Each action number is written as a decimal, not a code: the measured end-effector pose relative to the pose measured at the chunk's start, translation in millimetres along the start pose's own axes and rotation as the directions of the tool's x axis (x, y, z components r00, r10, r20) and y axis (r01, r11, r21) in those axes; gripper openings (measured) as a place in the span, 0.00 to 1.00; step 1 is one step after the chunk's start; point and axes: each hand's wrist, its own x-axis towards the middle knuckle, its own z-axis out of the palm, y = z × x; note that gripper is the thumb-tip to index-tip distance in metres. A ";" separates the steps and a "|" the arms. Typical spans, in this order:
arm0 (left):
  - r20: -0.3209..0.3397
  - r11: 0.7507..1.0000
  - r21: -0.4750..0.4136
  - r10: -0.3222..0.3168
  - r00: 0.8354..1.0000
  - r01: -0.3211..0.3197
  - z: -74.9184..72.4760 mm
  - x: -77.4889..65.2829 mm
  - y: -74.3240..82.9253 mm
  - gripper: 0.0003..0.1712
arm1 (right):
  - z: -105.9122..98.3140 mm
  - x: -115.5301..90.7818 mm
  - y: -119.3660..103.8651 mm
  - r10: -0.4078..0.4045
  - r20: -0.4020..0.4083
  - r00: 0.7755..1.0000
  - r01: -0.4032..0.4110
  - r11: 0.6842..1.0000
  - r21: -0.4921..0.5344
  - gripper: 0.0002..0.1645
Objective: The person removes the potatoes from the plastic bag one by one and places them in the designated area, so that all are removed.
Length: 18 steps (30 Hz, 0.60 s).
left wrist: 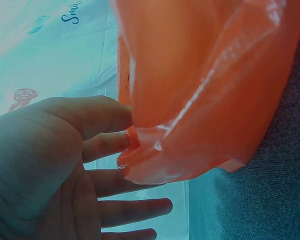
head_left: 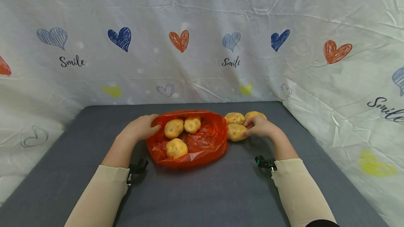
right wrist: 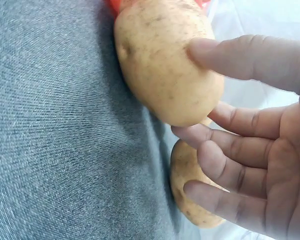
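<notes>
A firm potato (head_left: pixel 236 132) beside a flimsy red bag (head_left: pixel 202 158)

The potato sits on the grey table (head_left: pixel 202 195) just to the right of the bag, the front one of three in a cluster; two more potatoes (head_left: pixel 234 118) (head_left: pixel 255 115) lie behind it. The right hand (head_left: pixel 261 128) has it by its right end: the thumb rests on one side and the fingertips bend round the other, in a light-looking pinch. How hard they press, I cannot tell.

It should handle as a solid, fairly weighty lump for its size, stiff and hard to bruise. The smooth, rounded skin could roll or slip if only the tip is pinched, so the better hold is probably across the middle, thumb opposite several fingers.

The bag is another matter: thin, shiny plastic, light and limp, likely to crumple or slide. Its mouth gapes upward, with three potatoes (head_left: pixel 173 129) (head_left: pixel 192 124) (head_left: pixel 176 148) inside, and their weight probably helps anchor it. The left hand (head_left: pixel 139 129) pinches its left edge between thumb and nearest fingers, while the outer fingers reach out straight. The rim looks the right place to hold, since a gentle outward pull there should keep the mouth wide; a hard tug might stretch or tear it.
</notes>
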 end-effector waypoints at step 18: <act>-0.001 1.000 0.005 0.000 1.000 0.000 -1.9 -1.8 2.0 0.35 | -2.3 -2.5 -7.7 0.010 0.006 1.000 -0.010 0.998 -0.069 0.37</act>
